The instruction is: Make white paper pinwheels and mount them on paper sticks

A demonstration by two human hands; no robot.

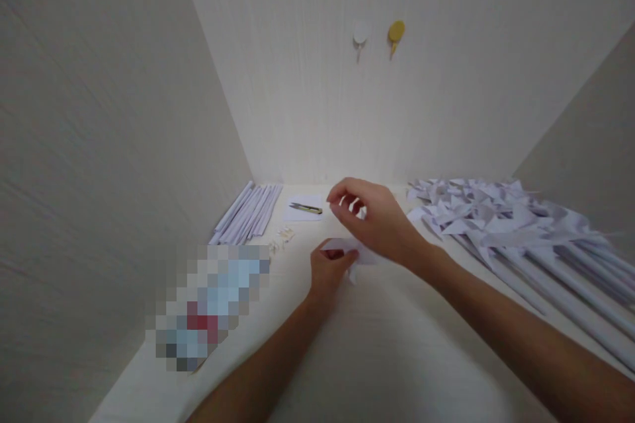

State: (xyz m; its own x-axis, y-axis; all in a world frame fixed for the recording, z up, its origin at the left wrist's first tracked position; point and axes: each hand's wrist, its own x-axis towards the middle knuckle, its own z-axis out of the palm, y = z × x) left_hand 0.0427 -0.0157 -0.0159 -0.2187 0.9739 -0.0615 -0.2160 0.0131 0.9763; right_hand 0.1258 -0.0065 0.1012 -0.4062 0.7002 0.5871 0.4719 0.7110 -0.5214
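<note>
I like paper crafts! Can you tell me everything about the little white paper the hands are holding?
The paper piece is small, white and thin, and looks folded, with a pointed corner hanging down. It sits low above the pale table, near the middle. The left hand pinches its left edge with thumb on top. The right hand lies over its upper right part and hides it, fingers curled. Its full shape cannot be made out.

no readable text, labels or numbers anywhere
</note>
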